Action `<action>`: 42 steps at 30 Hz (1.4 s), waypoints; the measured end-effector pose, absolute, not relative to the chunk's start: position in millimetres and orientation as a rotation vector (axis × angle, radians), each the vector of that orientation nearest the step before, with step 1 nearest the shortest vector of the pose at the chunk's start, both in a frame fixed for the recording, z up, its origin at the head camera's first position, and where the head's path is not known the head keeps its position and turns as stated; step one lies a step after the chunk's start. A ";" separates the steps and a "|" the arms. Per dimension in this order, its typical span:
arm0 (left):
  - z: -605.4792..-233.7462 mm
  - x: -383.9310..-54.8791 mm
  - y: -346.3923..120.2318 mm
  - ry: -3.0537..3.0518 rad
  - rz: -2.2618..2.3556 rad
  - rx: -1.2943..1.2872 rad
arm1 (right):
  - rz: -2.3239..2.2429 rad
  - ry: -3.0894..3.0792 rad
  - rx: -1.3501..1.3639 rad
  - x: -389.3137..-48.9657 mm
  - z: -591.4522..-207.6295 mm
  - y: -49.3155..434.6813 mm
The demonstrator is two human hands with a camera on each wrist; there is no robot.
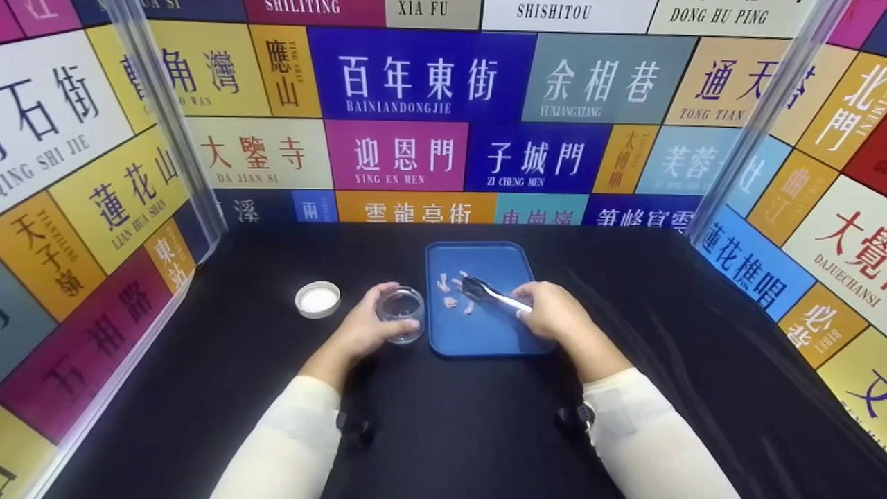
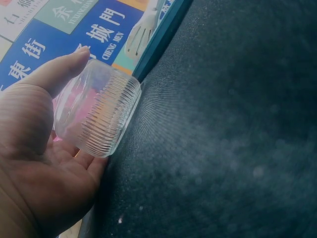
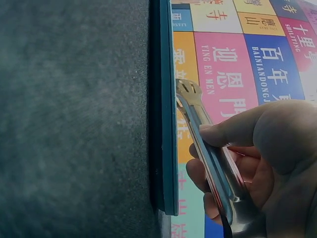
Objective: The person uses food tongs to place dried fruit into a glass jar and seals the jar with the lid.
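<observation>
My left hand (image 1: 374,320) holds a clear glass jar (image 1: 403,315) beside the tray's left edge, thumb on one side and fingers round the other. Ribbed glass shows on the jar (image 2: 101,111) in the left wrist view. In my right hand (image 1: 554,312) is a pair of metal tongs (image 3: 210,153), gripped between thumb and fingers. The tongs' slotted head (image 1: 475,287) is over the blue tray (image 1: 506,339), among several small pale pieces (image 1: 450,303) on its left half. Whether a piece sits between the tong tips I cannot tell.
A round white lid (image 1: 318,299) lies on the black cloth (image 1: 443,430) left of the jar. Panels with printed signs (image 1: 423,76) stand behind and at both sides of the table, with clear upright posts at the corners.
</observation>
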State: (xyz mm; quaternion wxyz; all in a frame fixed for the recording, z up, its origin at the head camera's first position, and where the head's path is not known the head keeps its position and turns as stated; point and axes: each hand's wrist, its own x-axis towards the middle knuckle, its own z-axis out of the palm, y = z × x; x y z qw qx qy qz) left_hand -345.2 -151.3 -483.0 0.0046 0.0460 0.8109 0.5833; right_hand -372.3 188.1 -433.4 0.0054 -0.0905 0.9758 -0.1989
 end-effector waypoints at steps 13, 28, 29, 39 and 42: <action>-482.4 -343.9 -151.6 2.546 1.820 0.140 | -0.637 3.058 -0.283 -370.8 -431.3 186.8; -483.2 -344.0 -152.2 2.535 1.847 0.160 | -0.662 3.075 -0.296 -370.2 -427.3 185.3; -483.1 -343.8 -152.1 2.532 1.853 0.163 | -0.668 3.077 -0.295 -370.4 -427.3 185.3; -482.0 -344.0 -151.4 2.544 1.835 0.158 | -0.636 3.091 -0.295 -371.3 -430.1 186.5; -481.6 -344.2 -151.1 2.547 1.825 0.148 | -0.623 3.082 -0.294 -371.7 -431.6 186.1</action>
